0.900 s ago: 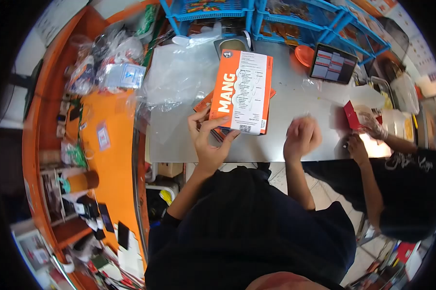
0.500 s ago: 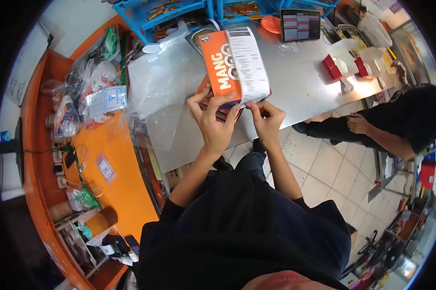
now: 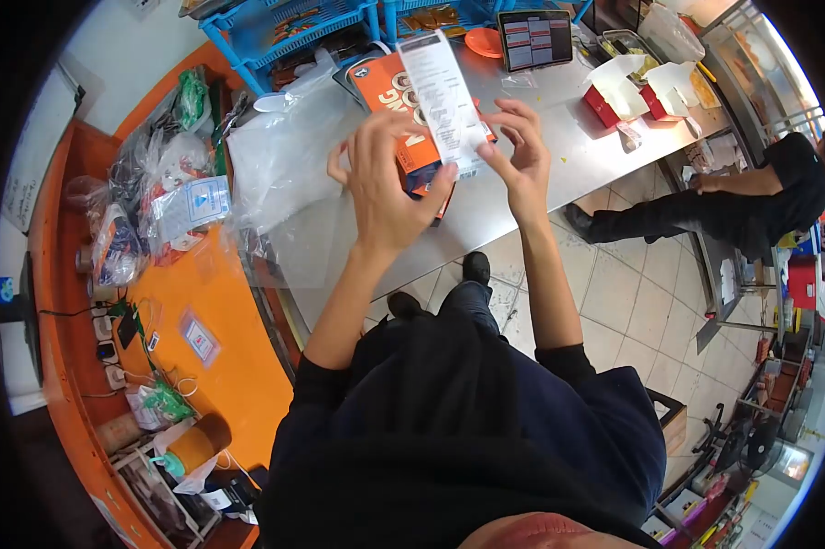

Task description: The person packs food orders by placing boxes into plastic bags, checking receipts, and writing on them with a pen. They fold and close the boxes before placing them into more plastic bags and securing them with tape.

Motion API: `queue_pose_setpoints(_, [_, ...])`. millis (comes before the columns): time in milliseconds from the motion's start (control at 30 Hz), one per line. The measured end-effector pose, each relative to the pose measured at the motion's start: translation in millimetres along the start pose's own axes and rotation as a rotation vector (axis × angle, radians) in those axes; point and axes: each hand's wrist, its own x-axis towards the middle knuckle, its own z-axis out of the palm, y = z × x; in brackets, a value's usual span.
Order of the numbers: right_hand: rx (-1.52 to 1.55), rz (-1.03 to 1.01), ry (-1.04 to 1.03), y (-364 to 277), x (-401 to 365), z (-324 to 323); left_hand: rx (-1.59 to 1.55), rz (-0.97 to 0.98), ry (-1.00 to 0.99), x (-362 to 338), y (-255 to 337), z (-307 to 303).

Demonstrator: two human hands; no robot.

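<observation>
The orange box [image 3: 401,90] is up off the surface, held upright in the upper centre of the frame with its white printed side panel turned toward the camera. The left hand [image 3: 385,178] grips it low from the left, fingers curled around the back and the thumb pressed against the bottom edge. The right hand [image 3: 519,151] pinches the lower right edge of the white panel between thumb and forefinger, its other fingers [image 3: 520,112] fanned loosely upward. The step in hand looks like turning and examining the box; any next move calls for a steady left-hand grip while the right works at that edge, since the box has nothing beneath it. Below lies a steel counter [image 3: 559,160], with clear plastic bags [image 3: 284,156] spread to the left, a tablet [image 3: 533,38] at the top, blue baskets [image 3: 284,23] behind, and red-and-white cartons [image 3: 614,91] toward the upper right. A co-worker [image 3: 765,197] in black stands at the right edge. An orange counter [image 3: 202,311] curves down the left, and a tiled floor [image 3: 632,293] shows at lower right.
</observation>
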Motion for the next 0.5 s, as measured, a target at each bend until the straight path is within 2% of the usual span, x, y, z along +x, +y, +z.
queue_pose_setpoints(67, [-0.085, -0.065, -0.019, 9.6, 7.2, 6.9, -0.037, -0.018, 0.048, 18.0, -5.1, 3.3])
queue_pose_setpoints(133, [-0.013, -0.042, -0.063, 9.0, 12.7, 16.9, 0.201, 0.105, -0.044, 44.0, -6.7, 3.2])
queue_pose_setpoints(167, [0.092, 0.015, -0.024, 18.0, 9.2, 18.6, 0.325, 0.095, -0.166, 51.5, -11.3, 6.1])
queue_pose_setpoints(200, [0.094, 0.006, -0.026, 12.9, 6.3, 21.1, 0.327, 0.1, -0.158, 55.4, -16.8, 9.8])
queue_pose_setpoints(267, [0.258, 0.23, 0.216, -3.9, -8.7, 23.6, 0.288, -0.044, -0.258, 59.8, -30.5, 19.3])
queue_pose_setpoints(300, [0.167, 0.325, 0.16, 2.9, -15.3, 14.6, 0.186, -0.12, -0.258, 62.3, -35.2, 20.1])
queue_pose_setpoints(400, [0.118, 0.348, 0.03, -6.4, -22.0, 11.6, 0.104, -0.173, -0.238, 73.6, -44.6, 18.4])
queue_pose_setpoints(467, [0.093, 0.352, 0.01, -10.2, -16.5, 11.6, 0.217, -0.215, -0.218, 83.9, -49.7, 20.5])
queue_pose_setpoints(500, [0.05, 0.319, -0.036, -8.2, -11.2, 9.3, 0.193, -0.277, -0.35, 94.9, -56.4, 18.4])
